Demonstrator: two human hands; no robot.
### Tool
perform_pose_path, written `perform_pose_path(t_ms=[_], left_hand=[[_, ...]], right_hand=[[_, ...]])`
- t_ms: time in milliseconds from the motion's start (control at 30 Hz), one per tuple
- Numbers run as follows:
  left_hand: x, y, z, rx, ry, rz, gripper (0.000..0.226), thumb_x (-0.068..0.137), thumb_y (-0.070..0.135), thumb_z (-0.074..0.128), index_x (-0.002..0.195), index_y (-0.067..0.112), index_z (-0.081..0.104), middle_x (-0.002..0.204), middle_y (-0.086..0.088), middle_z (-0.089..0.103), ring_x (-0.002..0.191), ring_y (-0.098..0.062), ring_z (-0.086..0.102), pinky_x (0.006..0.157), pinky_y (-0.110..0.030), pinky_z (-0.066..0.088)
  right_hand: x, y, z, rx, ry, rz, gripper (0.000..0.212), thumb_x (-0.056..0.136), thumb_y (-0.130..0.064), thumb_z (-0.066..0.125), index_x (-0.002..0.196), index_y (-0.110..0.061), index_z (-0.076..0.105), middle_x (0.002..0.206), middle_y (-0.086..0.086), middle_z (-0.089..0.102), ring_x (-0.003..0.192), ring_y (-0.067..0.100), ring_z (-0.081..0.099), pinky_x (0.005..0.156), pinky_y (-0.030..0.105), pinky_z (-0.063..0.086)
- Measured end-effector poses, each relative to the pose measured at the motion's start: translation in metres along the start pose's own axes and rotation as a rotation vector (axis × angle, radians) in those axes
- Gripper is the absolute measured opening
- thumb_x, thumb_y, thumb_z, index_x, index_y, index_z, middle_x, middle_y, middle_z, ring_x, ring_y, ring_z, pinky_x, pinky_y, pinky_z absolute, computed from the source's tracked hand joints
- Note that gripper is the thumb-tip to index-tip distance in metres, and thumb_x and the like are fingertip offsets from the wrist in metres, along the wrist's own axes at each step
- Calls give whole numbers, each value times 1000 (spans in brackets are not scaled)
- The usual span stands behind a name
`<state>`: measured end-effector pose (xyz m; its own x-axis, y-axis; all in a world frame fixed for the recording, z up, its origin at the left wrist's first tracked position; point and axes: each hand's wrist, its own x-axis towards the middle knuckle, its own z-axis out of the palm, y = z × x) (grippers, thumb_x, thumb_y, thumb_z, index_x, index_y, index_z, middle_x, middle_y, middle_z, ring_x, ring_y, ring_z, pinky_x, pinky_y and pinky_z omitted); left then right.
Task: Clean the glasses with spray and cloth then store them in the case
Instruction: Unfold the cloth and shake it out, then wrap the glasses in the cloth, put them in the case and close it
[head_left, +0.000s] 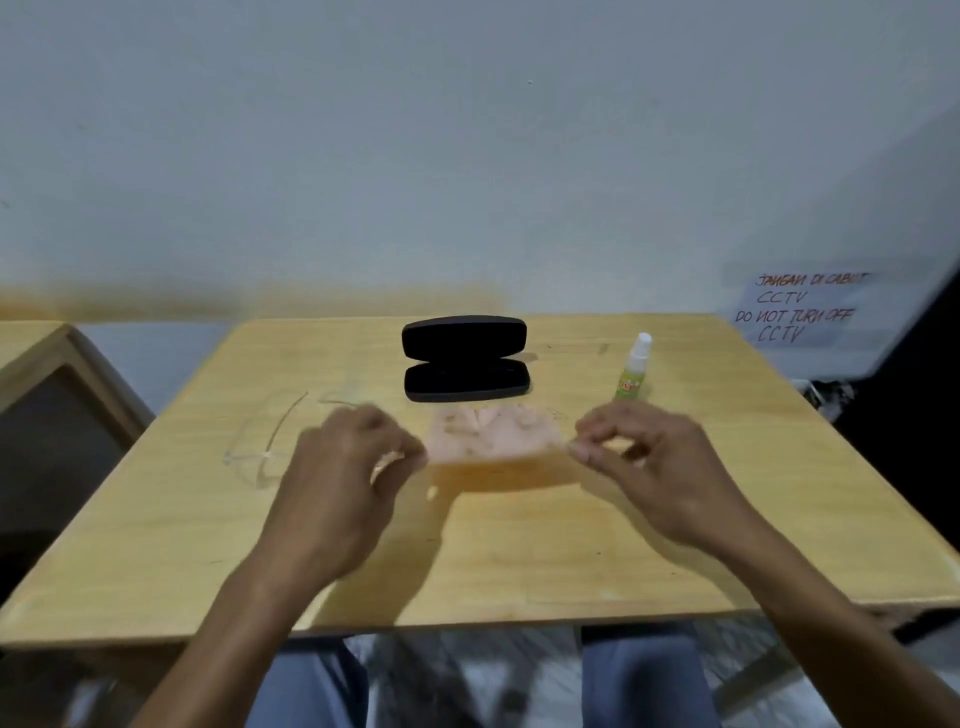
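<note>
Both hands hold the cloth (496, 441) stretched between them just above the table (675, 545). The left hand (337, 483) pinches the cloth's left edge between thumb and fingertips; the right hand (649, 467) pinches the right edge the same way. The remaining fingers of each hand are loosely curled. The cloth is pale pink and blurred, so its folds cannot be read.

The glasses (270, 441) lie on the table just left of the left hand, apart from it and untouched. They have a clear frame, and their outline is faint against the wood. The case (465, 358) sits beyond the cloth, between the two hands and farther from the person. Its lid stands open and the interior looks empty. The spray bottle (634, 366) stands upright just beyond the right hand, capped end up, touching neither hand.

Step in hand, as judged: preparing the cloth, by spreading or unfolding it, ahead of the wipe. No sign of spraying or wiping is visible on the lenses.

The next move calls for one hand to let go of the cloth. The glasses lie nearest the left hand and the spray bottle nearest the right, so the likely split is left hand to the glasses and right hand to the bottle. The thin frame needs a light grip at the bridge or a temple, fingers clear of the lenses.
</note>
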<state>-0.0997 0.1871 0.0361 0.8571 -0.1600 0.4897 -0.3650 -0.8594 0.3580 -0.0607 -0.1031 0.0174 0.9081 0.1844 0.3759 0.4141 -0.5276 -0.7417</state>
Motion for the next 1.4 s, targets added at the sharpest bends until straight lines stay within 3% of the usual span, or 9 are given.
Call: perform_pose_path(t_ms=[200, 367, 500, 667, 900, 1067, 1167, 1300, 1400], left_hand=[[-40, -8, 23, 32, -243, -65, 22, 84, 44, 59, 88, 32, 77, 84, 19, 49, 84, -18, 58, 70, -38, 43], [-45, -3, 21, 26, -242, -44, 27, 82, 49, 55, 85, 32, 76, 83, 15, 55, 81, -17, 56, 69, -39, 46], [-47, 0, 19, -38, -220, -70, 14, 82, 44, 72, 84, 31, 77, 84, 16, 58, 86, -16, 57, 72, -37, 46], [-40, 1, 5, -95, -66, -132, 31, 79, 54, 69, 89, 26, 78, 82, 11, 65, 79, -11, 59, 68, -35, 50], [-8, -33, -39, -3, 229, -527, 34, 85, 40, 70, 110, 17, 73, 88, -3, 67, 81, -20, 61, 80, -39, 52], [-5, -72, -54, -19, 184, -815, 46, 90, 46, 63, 121, 12, 67, 108, -13, 71, 100, -30, 64, 89, -54, 53], [-4, -80, -54, -128, 97, -848, 43, 92, 44, 60, 113, 8, 70, 101, -10, 70, 99, -29, 61, 89, -49, 51], [-3, -94, -51, -281, 42, -918, 39, 90, 39, 66, 108, 5, 73, 104, -11, 70, 99, -25, 59, 90, -42, 49], [-3, -100, -50, -358, 48, -945, 28, 89, 30, 69, 100, 5, 74, 100, -11, 70, 97, -24, 60, 84, -37, 46]], right_hand=[[-45, 20, 8, -134, -202, 37, 5, 82, -34, 79, 85, -37, 77, 105, -22, 64, 105, 2, 59, 86, 24, 51], [-51, 17, 7, -159, -231, 47, 5, 80, -36, 80, 84, -33, 79, 108, -20, 62, 109, 2, 55, 85, 21, 50], [-52, 16, 6, -131, -235, 67, 8, 75, -38, 84, 79, -34, 78, 108, -20, 63, 109, 3, 57, 85, 22, 54], [-38, 3, 7, -39, -106, 108, 11, 77, -39, 83, 83, -32, 77, 104, -16, 68, 97, 1, 64, 81, 12, 50], [15, -34, 57, 103, -17, 165, 8, 87, -33, 75, 83, -27, 77, 81, -12, 74, 76, 9, 66, 65, 24, 53], [48, -57, 104, 235, -155, 246, 16, 92, -28, 72, 88, -13, 76, 74, -3, 69, 58, 2, 59, 58, 20, 53], [63, -66, 124, 263, -202, 333, 25, 93, -31, 71, 87, -8, 76, 68, 0, 65, 57, 2, 55, 62, 28, 53], [78, -74, 146, 251, -245, 395, 33, 90, -39, 72, 82, -7, 77, 93, 27, 73, 62, 21, 51, 54, 34, 41], [82, -77, 153, 283, -276, 433, 33, 90, -36, 73, 80, -5, 76, 68, 15, 69, 55, 16, 53, 52, 27, 41]])
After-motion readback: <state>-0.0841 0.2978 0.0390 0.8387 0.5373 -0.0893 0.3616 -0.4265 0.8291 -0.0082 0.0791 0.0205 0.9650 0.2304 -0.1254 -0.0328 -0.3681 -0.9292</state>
